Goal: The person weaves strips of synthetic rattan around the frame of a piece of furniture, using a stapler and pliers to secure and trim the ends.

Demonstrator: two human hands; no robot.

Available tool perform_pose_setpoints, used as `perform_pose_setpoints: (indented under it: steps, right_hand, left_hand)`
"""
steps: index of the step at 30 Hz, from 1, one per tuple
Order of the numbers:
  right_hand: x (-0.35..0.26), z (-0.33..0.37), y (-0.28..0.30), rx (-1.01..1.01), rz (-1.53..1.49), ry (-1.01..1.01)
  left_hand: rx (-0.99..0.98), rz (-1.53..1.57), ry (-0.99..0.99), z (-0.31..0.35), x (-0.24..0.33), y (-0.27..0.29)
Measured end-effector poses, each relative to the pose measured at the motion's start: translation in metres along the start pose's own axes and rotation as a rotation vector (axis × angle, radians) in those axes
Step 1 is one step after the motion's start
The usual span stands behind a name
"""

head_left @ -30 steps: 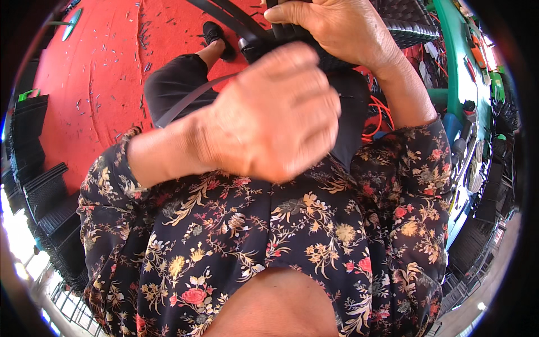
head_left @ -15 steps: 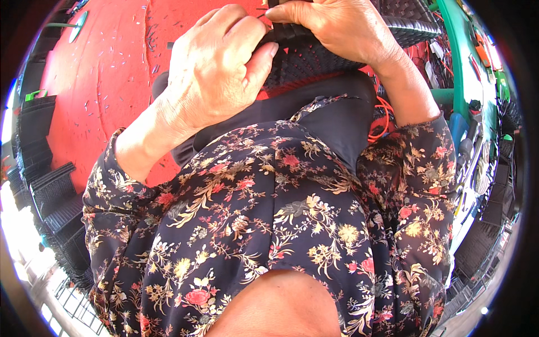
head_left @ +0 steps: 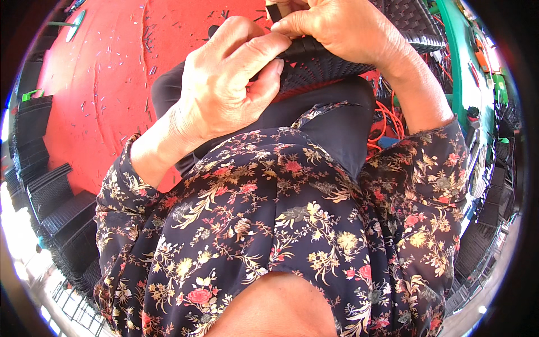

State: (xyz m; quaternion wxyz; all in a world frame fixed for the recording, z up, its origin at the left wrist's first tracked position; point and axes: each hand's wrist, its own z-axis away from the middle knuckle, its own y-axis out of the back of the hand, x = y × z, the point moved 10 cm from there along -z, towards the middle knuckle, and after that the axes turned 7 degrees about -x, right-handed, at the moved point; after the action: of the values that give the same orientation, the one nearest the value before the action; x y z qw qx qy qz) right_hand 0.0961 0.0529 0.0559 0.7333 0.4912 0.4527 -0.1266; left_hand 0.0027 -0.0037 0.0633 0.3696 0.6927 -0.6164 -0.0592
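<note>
A black woven wicker piece [head_left: 317, 64] rests across my lap at the top of the view. My left hand [head_left: 227, 81] is closed at its near left corner, thumb and fingers pinching the black strip work there. What lies between those fingertips is mostly hidden. Close beside it, my right hand [head_left: 351, 31] is closed too, with the thumb against a short flat black strip [head_left: 274, 12] that sticks up at the piece's edge. The fingertips of both hands almost touch.
Dark offcuts lie scattered over the red floor covering [head_left: 95, 112]. Black woven pieces [head_left: 53, 196] stand stacked along the left. On the right are a green frame [head_left: 456, 56], orange cord [head_left: 387, 121] and assorted tools and items.
My left hand has moved right and slightly down, toward my right hand. The right hand has shifted slightly, and the flat black strip end now shows above its thumb.
</note>
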Motion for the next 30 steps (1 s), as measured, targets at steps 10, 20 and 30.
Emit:
perform_pose_setpoints:
  steps: [10, 20, 30]
  right_hand:
    - [0.009, 0.007, 0.002, -0.031, 0.17, -0.057]
    - [0.003, 0.173, 0.058, 0.911, 0.275, 0.134]
    - [0.185, 0.474, 0.152, 1.004, 0.756, -1.5]
  left_hand:
    - [-0.019, 0.038, 0.099, -0.01, 0.01, -0.003]
    - [-0.108, 0.044, 0.065, -0.019, 0.018, -0.005]
    - [-0.178, 0.078, 0.085, 0.001, -0.008, 0.016]
